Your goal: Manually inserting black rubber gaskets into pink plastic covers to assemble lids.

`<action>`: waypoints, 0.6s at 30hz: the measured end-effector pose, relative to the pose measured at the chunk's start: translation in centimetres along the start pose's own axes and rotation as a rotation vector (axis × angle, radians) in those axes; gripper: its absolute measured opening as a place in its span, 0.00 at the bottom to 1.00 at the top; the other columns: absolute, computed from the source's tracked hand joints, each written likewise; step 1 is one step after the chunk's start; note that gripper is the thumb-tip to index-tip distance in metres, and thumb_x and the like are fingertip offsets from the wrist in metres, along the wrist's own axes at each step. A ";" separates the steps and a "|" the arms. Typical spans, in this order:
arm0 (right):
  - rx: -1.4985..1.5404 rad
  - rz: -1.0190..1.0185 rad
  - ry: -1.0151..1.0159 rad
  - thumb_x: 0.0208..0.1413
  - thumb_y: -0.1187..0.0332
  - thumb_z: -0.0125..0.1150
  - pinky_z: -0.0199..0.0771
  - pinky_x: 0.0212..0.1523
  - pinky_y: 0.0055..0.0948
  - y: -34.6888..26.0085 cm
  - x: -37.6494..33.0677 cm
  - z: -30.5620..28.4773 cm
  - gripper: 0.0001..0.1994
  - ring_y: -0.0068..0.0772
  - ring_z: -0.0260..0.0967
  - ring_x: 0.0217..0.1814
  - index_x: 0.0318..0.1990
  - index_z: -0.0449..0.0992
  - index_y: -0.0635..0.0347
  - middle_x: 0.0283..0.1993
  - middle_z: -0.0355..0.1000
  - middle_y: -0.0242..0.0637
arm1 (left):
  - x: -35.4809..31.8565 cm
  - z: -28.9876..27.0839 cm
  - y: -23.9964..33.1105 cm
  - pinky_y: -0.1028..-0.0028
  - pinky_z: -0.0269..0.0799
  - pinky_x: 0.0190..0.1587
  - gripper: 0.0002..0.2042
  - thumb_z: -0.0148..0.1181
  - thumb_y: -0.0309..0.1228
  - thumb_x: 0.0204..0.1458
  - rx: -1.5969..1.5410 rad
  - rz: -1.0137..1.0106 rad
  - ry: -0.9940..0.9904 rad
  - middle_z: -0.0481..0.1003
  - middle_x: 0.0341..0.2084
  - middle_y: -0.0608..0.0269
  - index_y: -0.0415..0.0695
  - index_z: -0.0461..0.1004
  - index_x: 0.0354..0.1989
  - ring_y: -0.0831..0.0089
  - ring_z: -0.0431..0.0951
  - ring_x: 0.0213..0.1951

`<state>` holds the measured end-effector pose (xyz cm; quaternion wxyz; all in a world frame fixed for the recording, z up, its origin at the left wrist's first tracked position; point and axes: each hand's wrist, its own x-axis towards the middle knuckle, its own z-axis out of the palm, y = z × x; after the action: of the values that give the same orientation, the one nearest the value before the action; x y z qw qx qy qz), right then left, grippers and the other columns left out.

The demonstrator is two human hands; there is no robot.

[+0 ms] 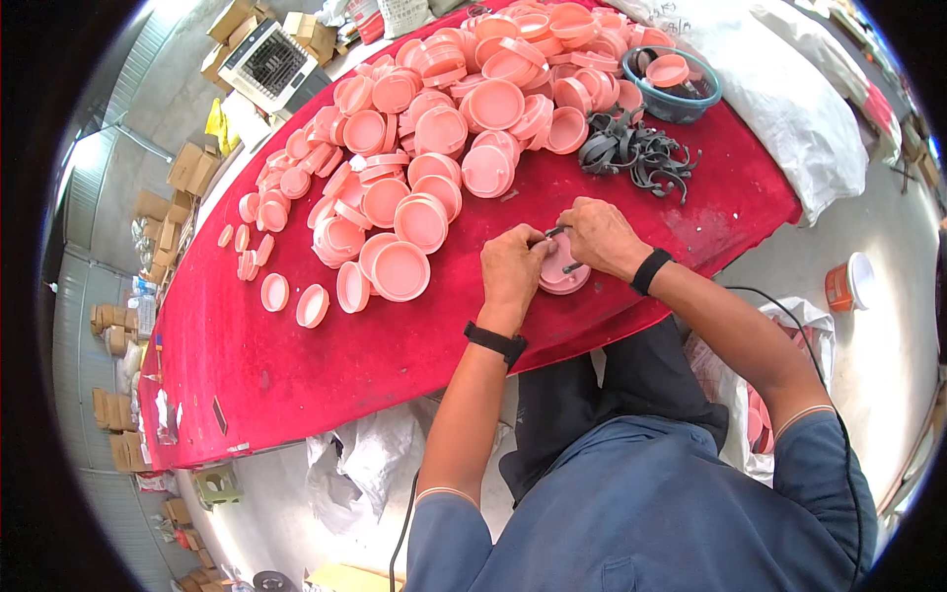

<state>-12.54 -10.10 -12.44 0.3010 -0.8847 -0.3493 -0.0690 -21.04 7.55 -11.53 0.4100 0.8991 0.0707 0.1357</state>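
Note:
At the table's near edge, a round pink plastic lid (563,281) lies under my hands. A dark grey strap (572,266) is on top of it. My left hand (513,268) has its thumb and fingers closed on the strap's end at the lid's left side. On the far right side of the lid, my right hand (604,237) is bent over it with its fingers pinched on the same strap; its fingertips are partly hidden. Beyond my hands lies a tangled pile of dark grey straps (641,153).
A large heap of pink lids (464,113) covers the far part of the red-covered table (326,395). At the far right stands a blue-green basin (681,107) with a pink lid and dark pieces in it. White sacks (779,109) lie beyond the table's right edge.

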 end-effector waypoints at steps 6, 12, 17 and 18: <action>-0.101 -0.127 -0.037 0.54 0.68 0.68 0.84 0.50 0.51 -0.7 0.1 -0.1 0.09 0.55 0.82 0.46 0.36 0.87 0.63 0.37 0.80 0.51 | 0.0 0.0 -0.2 0.63 0.82 0.41 0.11 0.75 0.29 0.54 0.069 0.015 0.021 0.87 0.32 0.51 0.40 0.87 0.44 0.58 0.89 0.34; -0.132 -0.151 -0.018 0.54 0.74 0.62 0.83 0.47 0.49 -1.3 -0.3 -0.4 0.06 0.54 0.79 0.44 0.34 0.84 0.65 0.35 0.77 0.49 | -0.1 0.1 -0.2 0.58 0.82 0.46 0.11 0.71 0.31 0.57 0.136 0.150 0.034 0.86 0.39 0.51 0.43 0.87 0.48 0.52 0.88 0.42; -0.109 -0.167 -0.031 0.53 0.74 0.62 0.82 0.48 0.52 -1.0 0.0 -0.4 0.06 0.57 0.79 0.44 0.35 0.84 0.65 0.37 0.78 0.51 | -0.3 0.0 0.3 0.55 0.80 0.49 0.11 0.68 0.34 0.60 0.233 0.142 -0.020 0.85 0.41 0.53 0.47 0.88 0.48 0.51 0.86 0.45; -0.109 -0.167 -0.031 0.53 0.74 0.62 0.82 0.48 0.52 -0.5 0.1 -0.4 0.06 0.57 0.79 0.44 0.35 0.84 0.65 0.37 0.78 0.51 | -0.2 0.1 0.4 0.54 0.80 0.49 0.11 0.67 0.35 0.60 0.241 0.149 -0.031 0.85 0.40 0.54 0.48 0.88 0.48 0.50 0.85 0.45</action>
<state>-12.79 -9.97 -11.81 0.2402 -0.8685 -0.4221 -0.0987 -21.23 7.18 -11.30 0.2889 0.9466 0.0131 0.1427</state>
